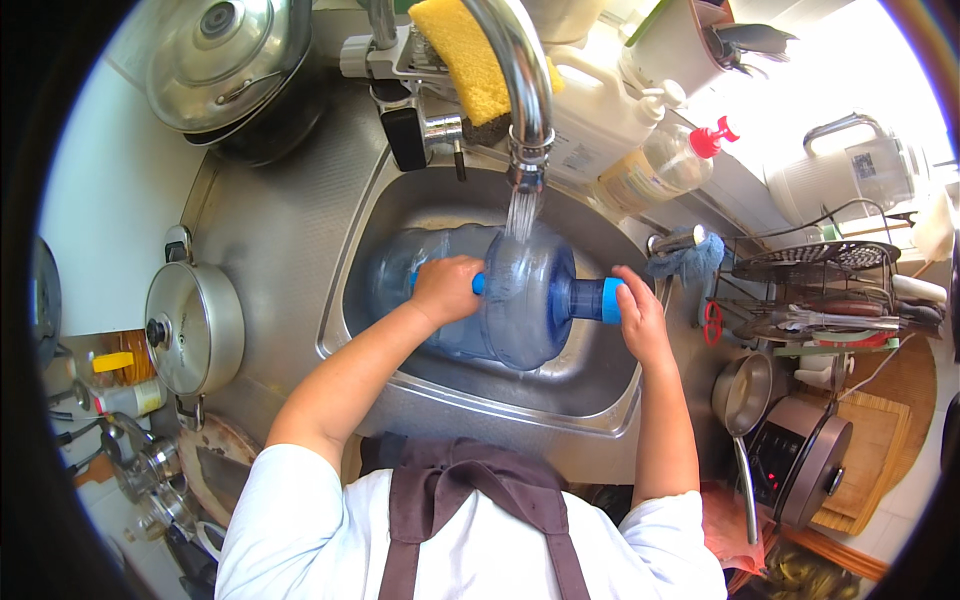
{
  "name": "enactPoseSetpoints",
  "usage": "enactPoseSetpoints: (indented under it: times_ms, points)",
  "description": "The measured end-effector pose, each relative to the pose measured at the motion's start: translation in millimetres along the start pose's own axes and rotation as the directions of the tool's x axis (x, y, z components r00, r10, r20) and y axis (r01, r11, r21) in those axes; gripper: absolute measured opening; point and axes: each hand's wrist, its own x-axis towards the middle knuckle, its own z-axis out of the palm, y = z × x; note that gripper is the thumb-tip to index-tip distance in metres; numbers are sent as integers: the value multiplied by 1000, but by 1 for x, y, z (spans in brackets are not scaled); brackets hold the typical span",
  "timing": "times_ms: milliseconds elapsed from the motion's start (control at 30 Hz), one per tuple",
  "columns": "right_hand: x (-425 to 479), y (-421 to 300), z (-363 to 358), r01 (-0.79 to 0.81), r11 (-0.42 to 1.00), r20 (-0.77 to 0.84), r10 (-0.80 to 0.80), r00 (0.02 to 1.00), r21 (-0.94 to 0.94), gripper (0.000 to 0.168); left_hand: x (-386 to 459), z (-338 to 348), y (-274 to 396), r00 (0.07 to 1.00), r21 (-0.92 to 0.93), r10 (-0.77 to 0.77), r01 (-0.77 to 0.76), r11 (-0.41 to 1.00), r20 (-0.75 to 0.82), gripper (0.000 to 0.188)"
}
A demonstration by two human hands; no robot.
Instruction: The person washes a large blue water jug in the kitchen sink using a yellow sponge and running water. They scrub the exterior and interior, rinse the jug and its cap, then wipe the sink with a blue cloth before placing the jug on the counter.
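Observation:
A large translucent blue water jug [525, 307] lies on its side in the steel sink basin [517, 388], its neck pointing right. My left hand [448, 289] is closed around the blue handle [478, 283] on the jug's side. At the neck, my right hand [637, 315] rests its palm and fingers against the light-blue cap [611, 301]. Water streams from the chrome faucet [531, 142] onto the jug's shoulder. The jug's base end is partly hidden by my left hand and forearm.
A yellow sponge [469, 64], a white jug [592, 112] and a red-pump soap bottle [660, 165] stand behind the basin. Lidded pots [199, 326] sit on the left. A blue cloth [686, 259], a dish rack [817, 262] and a small saucepan [742, 390] are right.

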Motion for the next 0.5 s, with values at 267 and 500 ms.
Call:
enactPoseSetpoints:
  times_ms: [267,500]
  points:
    - [-11,1,-3,-292,849,129,262,956,440,54,10,-24,33,997,191,46,-56,980,56,12]
    - [-19,7,5,-284,705,148,248,957,650,50,7,-56,55,996,321,53,-73,944,69,6]
